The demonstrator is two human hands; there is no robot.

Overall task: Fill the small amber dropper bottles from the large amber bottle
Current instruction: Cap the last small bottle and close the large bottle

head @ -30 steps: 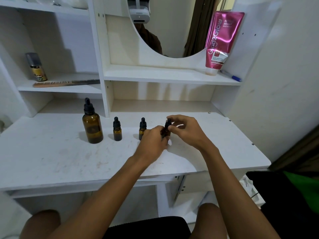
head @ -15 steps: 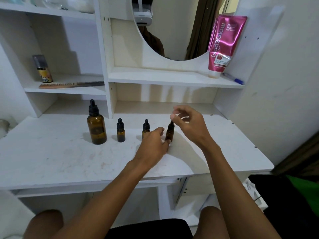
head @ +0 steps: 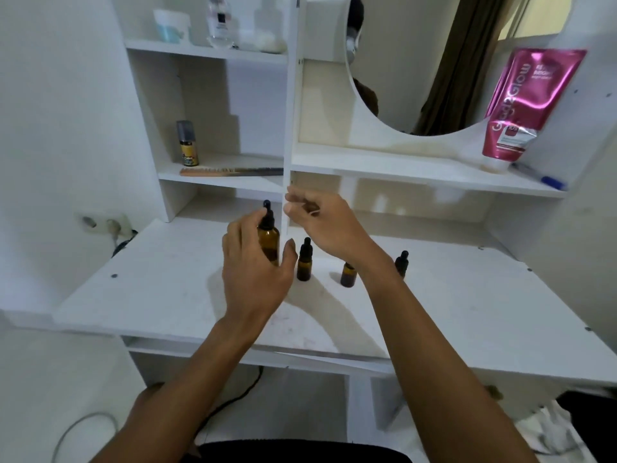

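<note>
White vanity desk (head: 160,295), shelves (head: 400,168), round mirror (head: 417,78), white walls (head: 60,95).

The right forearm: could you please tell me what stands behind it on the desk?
Behind the right forearm stand two small dropper bottles: the middle one, its cap hidden, and the right one, its lower body hidden.

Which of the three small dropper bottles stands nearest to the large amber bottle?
The leftmost small dropper bottle, right beside the large amber bottle. The middle one is partly hidden by the right forearm, and the third stands farthest right.
</note>
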